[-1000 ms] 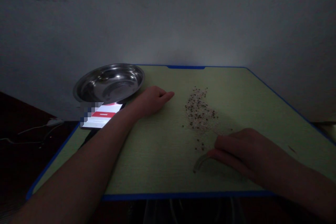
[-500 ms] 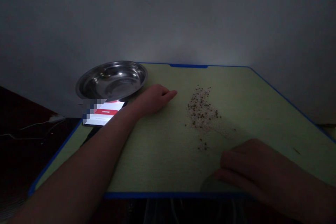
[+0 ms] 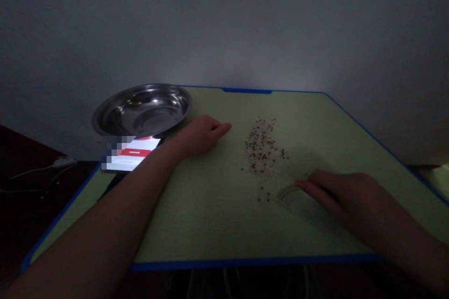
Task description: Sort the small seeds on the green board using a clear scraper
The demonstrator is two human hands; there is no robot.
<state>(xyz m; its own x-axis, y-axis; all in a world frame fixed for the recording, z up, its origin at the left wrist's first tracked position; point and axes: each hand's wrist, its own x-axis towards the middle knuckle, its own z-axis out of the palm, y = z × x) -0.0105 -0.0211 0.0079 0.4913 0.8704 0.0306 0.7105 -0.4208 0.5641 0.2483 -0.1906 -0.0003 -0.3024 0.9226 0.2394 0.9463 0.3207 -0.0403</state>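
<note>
Pale grains mixed with dark beans or seeds [image 3: 263, 152] lie in a loose patch on the table, with a few dark ones scattered nearer me. My left hand [image 3: 205, 134] rests on the tabletop to the left of the patch, fingers curled into a loose fist and thumb pointing right. Nothing shows in it. To the right of the patch, my right hand [image 3: 347, 196] pinches the rim of a clear, ridged, dish-like piece [image 3: 298, 201]. The dim light and blur hide its full shape. It tilts close to the tabletop, near the grains.
A wide stainless steel basin [image 3: 142, 110] stands at the table's back left. In front of it lies a phone [image 3: 128, 156] with a lit screen, partly behind my left forearm. The pale green table [image 3: 210, 224] has blue edging; a wall rises behind it. A white cable [image 3: 63, 162] lies at far left.
My right hand has moved away from me, bringing the clear piece from near the table's front edge up beside the grains. My left hand stays put; the view has shifted slightly.
</note>
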